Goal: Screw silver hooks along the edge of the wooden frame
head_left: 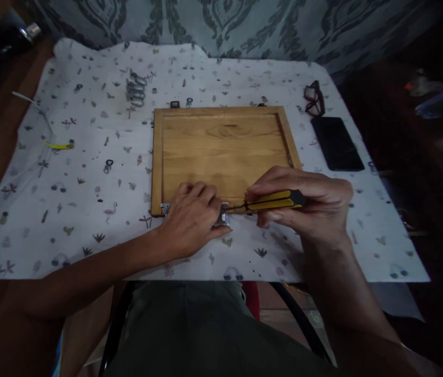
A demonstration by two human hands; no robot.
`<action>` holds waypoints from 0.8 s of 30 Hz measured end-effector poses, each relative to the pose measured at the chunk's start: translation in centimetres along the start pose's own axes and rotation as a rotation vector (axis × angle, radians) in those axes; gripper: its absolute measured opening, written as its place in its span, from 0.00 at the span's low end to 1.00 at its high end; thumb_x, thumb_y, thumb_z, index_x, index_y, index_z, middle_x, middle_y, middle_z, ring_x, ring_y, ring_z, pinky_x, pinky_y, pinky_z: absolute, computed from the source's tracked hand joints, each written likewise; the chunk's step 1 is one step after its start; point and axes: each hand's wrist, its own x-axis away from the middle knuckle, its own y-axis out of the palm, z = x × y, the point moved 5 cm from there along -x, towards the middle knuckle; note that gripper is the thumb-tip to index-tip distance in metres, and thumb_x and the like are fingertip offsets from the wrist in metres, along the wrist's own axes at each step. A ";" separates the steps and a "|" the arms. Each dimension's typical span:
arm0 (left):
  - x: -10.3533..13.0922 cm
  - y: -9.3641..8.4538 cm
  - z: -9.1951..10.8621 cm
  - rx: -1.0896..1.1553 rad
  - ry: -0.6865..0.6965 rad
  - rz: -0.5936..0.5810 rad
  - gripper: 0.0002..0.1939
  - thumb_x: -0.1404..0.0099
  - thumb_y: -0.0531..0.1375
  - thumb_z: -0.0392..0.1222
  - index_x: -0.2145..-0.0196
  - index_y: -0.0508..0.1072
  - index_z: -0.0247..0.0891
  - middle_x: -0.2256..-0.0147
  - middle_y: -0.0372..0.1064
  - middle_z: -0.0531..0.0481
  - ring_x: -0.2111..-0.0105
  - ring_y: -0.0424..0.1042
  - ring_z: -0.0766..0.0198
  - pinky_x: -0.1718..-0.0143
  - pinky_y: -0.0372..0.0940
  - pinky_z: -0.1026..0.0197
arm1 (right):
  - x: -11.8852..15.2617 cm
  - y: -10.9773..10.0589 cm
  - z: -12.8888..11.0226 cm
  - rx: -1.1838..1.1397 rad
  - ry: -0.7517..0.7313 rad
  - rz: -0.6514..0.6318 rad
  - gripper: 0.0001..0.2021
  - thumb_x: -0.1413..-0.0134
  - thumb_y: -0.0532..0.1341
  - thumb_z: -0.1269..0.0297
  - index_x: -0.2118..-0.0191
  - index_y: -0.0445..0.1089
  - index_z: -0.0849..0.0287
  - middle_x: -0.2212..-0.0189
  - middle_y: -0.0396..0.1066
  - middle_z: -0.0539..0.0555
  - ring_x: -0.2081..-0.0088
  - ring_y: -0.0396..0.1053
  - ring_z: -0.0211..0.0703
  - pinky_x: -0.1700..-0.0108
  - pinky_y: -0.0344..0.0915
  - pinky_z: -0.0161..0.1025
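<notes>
A shallow wooden panel with a raised frame (pixel 221 146) lies flat on the patterned table cover. My left hand (pixel 192 217) is over its near edge, fingers curled across a shiny metal bracket (pixel 224 215) and thumb against its near side; most of the bracket is hidden under the hand. Between the fingers and thumb of my right hand (pixel 307 204) is a yellow and black screwdriver (pixel 274 200). It lies nearly level, its shaft pointing left, with the tip at the bracket's right end. Two small dark fittings, a left one (pixel 174 104) and a right one (pixel 261 104), show at the panel's far edge.
Several metal pieces (pixel 135 90) lie at the back left of the table cover (pixel 99 125). A white cable (pixel 35 102) and a small yellow item (pixel 59 146) are at the left. Eyeglasses (pixel 314 99) and a black phone (pixel 338 143) lie at the right.
</notes>
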 end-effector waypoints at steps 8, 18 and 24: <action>0.0 0.0 0.1 0.001 0.012 0.020 0.25 0.32 0.64 0.60 0.55 0.77 0.32 0.55 0.72 0.41 0.49 0.68 0.48 0.48 0.58 0.48 | -0.2 0.2 0.1 0.059 -0.056 0.125 0.11 0.52 0.77 0.60 0.61 0.82 0.47 0.71 0.80 0.51 0.70 0.75 0.43 0.69 0.73 0.40; 0.1 0.2 0.0 0.005 0.019 0.044 0.24 0.32 0.64 0.59 0.55 0.77 0.32 0.55 0.72 0.40 0.50 0.67 0.48 0.48 0.58 0.48 | 0.3 -0.2 0.5 -0.038 0.082 -0.005 0.17 0.48 0.75 0.60 0.51 0.81 0.45 0.64 0.83 0.51 0.73 0.76 0.40 0.77 0.72 0.35; 0.1 0.2 0.0 0.017 0.009 0.025 0.24 0.32 0.64 0.59 0.54 0.77 0.32 0.55 0.72 0.40 0.49 0.67 0.47 0.47 0.58 0.48 | 0.1 -0.1 0.3 0.044 0.045 -0.003 0.13 0.48 0.75 0.62 0.55 0.83 0.47 0.66 0.81 0.52 0.72 0.75 0.40 0.78 0.70 0.36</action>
